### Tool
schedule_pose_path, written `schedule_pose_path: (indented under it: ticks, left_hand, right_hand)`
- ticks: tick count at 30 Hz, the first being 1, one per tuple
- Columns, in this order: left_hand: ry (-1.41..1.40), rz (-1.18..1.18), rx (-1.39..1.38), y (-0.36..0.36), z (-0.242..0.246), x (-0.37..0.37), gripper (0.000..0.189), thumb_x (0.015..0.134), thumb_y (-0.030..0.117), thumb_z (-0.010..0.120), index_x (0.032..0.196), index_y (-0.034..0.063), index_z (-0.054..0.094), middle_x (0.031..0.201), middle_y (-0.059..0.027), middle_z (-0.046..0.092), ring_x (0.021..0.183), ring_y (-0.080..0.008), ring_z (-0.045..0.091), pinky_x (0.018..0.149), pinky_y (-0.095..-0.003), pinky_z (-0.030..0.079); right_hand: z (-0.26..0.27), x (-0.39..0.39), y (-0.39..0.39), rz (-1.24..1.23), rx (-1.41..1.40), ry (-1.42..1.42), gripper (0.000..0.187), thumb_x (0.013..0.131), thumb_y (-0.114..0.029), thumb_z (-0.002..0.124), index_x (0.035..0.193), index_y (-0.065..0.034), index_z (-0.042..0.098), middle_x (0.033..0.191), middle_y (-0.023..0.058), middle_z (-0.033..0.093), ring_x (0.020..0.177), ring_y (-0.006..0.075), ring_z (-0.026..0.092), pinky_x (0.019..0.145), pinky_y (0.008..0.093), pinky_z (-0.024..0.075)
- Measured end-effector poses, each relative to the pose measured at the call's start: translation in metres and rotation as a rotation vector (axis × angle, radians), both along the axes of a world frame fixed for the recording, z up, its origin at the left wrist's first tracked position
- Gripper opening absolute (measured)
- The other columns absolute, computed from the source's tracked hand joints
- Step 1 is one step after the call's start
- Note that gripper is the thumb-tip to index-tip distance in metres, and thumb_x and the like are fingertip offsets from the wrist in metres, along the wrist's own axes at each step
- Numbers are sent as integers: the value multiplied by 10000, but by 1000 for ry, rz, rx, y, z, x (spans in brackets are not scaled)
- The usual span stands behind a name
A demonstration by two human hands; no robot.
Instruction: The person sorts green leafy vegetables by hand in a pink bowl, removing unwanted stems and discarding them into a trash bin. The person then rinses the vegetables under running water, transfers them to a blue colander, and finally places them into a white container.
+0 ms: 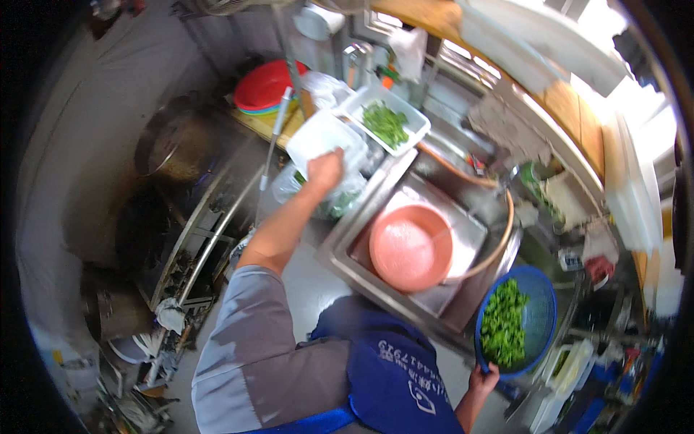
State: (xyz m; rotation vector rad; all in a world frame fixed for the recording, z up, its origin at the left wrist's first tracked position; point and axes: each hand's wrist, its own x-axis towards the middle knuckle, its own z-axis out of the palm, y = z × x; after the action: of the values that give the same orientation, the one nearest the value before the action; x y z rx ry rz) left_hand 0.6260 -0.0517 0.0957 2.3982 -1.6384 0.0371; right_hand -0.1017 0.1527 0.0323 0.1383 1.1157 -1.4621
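Note:
My left hand (325, 169) grips the near rim of a white plastic container (320, 138), whose visible inside shows no contents. Beside it, a second white container (416, 120) holds leafy greens (386, 123). My right hand (482, 378) holds the rim of a blue plastic colander (542, 320) with chopped green leaves (504, 325) inside, at the sink's right end. Between my hands, a pink plastic basin (412, 248) stands in the stainless steel sink (347, 271). An orange hose (511, 217) curves over the sink and down beside the basin. Plastic bags with greens (344, 202) lie below the held container.
Red and other coloured basins (265, 87) are stacked at the back left. A large wok (173, 141) and a metal rail (217, 228) are on the left. A faucet (509, 174) stands behind the sink. White containers (566, 369) sit at the lower right.

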Motion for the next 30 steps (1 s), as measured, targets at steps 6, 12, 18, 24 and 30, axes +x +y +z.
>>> schedule_pose_path:
  ticks: [6,12,18,24,30]
  left_hand:
    - [131,26,-115,9,37,-3,233,801,153,630,1011,86,554,962,-147,651,937,-349,624,781,-477,482]
    - [31,-93,-178,43,57,-5,307,861,255,603,1110,83,558,1104,-171,607,1025,-376,577,825,-474,458]
    - [1,-283,-338,106,111,-74,187,817,88,661,971,33,573,906,-171,605,847,-379,597,728,-412,481]
    - [37,-468,-337,167,138,-130,177,768,-9,679,909,21,575,857,-156,583,810,-345,598,720,-382,490]
    - [71,-586,-298,211,140,-157,223,681,-33,685,871,53,606,828,-131,584,808,-334,586,714,-395,487]
  right_hand:
    - [-33,-2,41,48,-103,11,555,645,20,552,1196,61,510,1194,187,596,1112,356,568,992,457,469]
    - [-57,21,57,-3,-54,-51,485,698,-2,568,1180,20,531,1161,161,607,1052,336,593,940,436,492]
    - [-64,22,62,26,0,-108,334,743,-12,545,1077,-8,533,1019,127,612,865,290,620,722,401,548]
    - [-33,46,72,59,48,-108,399,765,-3,530,1164,0,519,1093,132,629,923,323,636,827,436,546]
    - [-29,51,65,57,-21,-160,405,853,-95,573,1237,15,502,1200,160,596,1048,314,605,912,458,501]
